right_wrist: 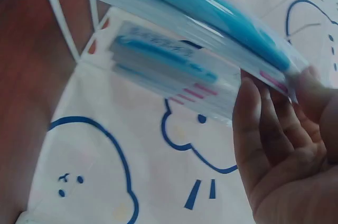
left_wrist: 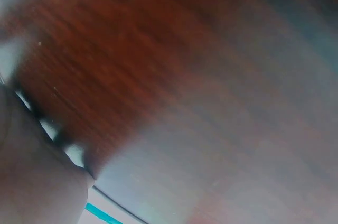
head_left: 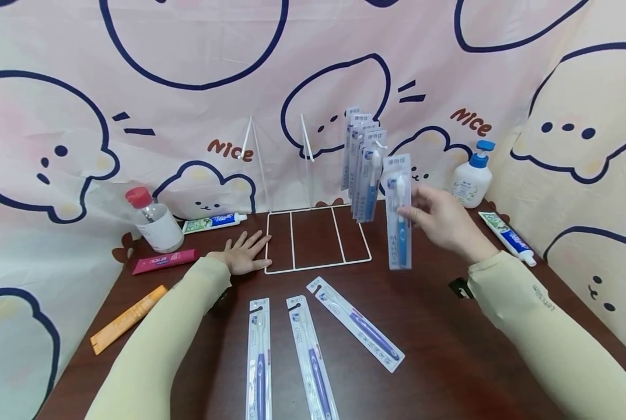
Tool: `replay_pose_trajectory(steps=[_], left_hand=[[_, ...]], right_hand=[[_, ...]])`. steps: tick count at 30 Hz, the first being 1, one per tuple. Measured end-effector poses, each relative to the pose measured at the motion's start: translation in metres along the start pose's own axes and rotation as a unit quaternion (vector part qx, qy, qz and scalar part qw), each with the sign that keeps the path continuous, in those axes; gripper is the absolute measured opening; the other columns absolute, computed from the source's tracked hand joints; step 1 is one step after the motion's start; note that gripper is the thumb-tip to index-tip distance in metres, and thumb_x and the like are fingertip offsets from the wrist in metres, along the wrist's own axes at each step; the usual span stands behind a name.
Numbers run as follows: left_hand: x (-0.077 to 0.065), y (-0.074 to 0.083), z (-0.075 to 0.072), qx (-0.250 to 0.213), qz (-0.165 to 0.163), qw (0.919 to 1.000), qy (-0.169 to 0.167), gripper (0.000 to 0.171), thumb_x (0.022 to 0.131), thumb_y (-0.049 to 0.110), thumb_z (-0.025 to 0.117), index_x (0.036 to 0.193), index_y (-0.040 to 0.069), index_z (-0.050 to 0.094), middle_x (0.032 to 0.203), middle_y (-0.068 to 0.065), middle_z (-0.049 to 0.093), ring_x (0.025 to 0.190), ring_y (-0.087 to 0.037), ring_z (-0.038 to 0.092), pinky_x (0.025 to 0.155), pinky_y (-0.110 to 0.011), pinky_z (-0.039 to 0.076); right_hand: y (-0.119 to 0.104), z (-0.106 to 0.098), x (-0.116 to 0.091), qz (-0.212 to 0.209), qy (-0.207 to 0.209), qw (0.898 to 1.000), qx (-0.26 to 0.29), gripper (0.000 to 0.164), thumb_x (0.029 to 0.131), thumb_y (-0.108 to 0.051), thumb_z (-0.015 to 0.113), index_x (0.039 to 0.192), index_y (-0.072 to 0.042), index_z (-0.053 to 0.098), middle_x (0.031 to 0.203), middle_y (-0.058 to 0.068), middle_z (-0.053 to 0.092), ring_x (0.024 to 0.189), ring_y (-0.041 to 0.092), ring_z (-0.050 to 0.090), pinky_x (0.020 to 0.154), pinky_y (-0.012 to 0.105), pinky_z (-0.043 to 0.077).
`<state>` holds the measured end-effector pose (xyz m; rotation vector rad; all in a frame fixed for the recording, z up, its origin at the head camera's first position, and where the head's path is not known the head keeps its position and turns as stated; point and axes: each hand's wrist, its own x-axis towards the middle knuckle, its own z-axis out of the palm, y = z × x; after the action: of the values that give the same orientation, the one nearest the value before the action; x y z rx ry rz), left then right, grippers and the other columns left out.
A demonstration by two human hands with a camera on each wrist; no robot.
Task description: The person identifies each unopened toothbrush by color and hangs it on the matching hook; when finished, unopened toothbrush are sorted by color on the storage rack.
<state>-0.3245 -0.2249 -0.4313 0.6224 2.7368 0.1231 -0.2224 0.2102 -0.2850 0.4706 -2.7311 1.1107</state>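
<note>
In the head view my right hand (head_left: 441, 220) pinches a packaged blue toothbrush (head_left: 401, 221) upright by its right edge. The right wrist view shows the same toothbrush pack (right_wrist: 211, 15) close up, between thumb and fingers. Just left of it, several blue toothbrush packs (head_left: 365, 175) hang in a row from a hook of the white wire rack (head_left: 318, 269). My left hand (head_left: 243, 255) lies flat on the table with fingers spread, its fingertips at the rack's left side. Three purple toothbrush packs (head_left: 356, 324) lie on the table in front.
At the left stand a red-capped bottle (head_left: 157, 224), a pink tube (head_left: 165, 261), an orange tube (head_left: 129, 318) and a toothpaste tube (head_left: 214, 222). To the right are a white pump bottle (head_left: 472, 181) and another toothpaste tube (head_left: 508, 238). Two bare hooks (head_left: 306, 137) stick out of the rack.
</note>
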Motion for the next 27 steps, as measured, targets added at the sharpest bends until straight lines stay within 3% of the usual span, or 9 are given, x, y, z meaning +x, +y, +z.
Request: replay_pose_trajectory(steps=[3, 9, 17, 27], left_hand=[[0.0, 0.0, 0.0, 0.002, 0.002, 1.0, 0.002, 0.082, 0.086, 0.069, 0.03, 0.149, 0.025, 0.003, 0.154, -0.008, -0.003, 0.135, -0.041, -0.005, 0.098, -0.066, 0.0], [0.002, -0.003, 0.001, 0.002, -0.004, 1.0, -0.006, 0.082, 0.085, 0.07, 0.03, 0.149, 0.027, 0.002, 0.154, -0.005, -0.004, 0.136, -0.039, -0.007, 0.098, -0.066, 0.0], [0.011, -0.01, 0.008, 0.001, -0.018, 0.9997, -0.018, 0.083, 0.081, 0.076, 0.027, 0.147, 0.036, -0.004, 0.153, 0.002, -0.01, 0.137, -0.034, -0.011, 0.1, -0.064, -0.004], [0.014, -0.014, 0.007, -0.013, -0.017, 0.9996, -0.02, 0.086, 0.078, 0.078, 0.027, 0.147, 0.037, -0.004, 0.153, 0.003, -0.01, 0.137, -0.033, -0.012, 0.1, -0.064, -0.005]], right_hand=[[-0.007, -0.002, 0.008, -0.019, 0.017, 0.999, 0.028, 0.035, 0.09, -0.031, 0.056, 0.12, -0.013, 0.051, 0.116, 0.008, 0.059, 0.092, 0.024, 0.062, 0.071, 0.042, 0.052], [-0.014, -0.002, 0.024, -0.021, 0.01, 0.999, 0.044, 0.03, 0.093, -0.029, 0.051, 0.117, -0.01, 0.052, 0.114, 0.007, 0.058, 0.091, 0.024, 0.062, 0.073, 0.043, 0.052], [-0.009, 0.003, 0.036, -0.012, 0.009, 0.999, 0.045, 0.026, 0.096, -0.028, 0.045, 0.113, -0.009, 0.052, 0.111, 0.008, 0.06, 0.087, 0.022, 0.064, 0.076, 0.043, 0.051], [0.001, 0.011, 0.054, -0.013, -0.02, 0.997, 0.07, 0.024, 0.098, -0.022, 0.043, 0.116, -0.008, 0.051, 0.115, 0.009, 0.057, 0.094, 0.024, 0.061, 0.078, 0.042, 0.049]])
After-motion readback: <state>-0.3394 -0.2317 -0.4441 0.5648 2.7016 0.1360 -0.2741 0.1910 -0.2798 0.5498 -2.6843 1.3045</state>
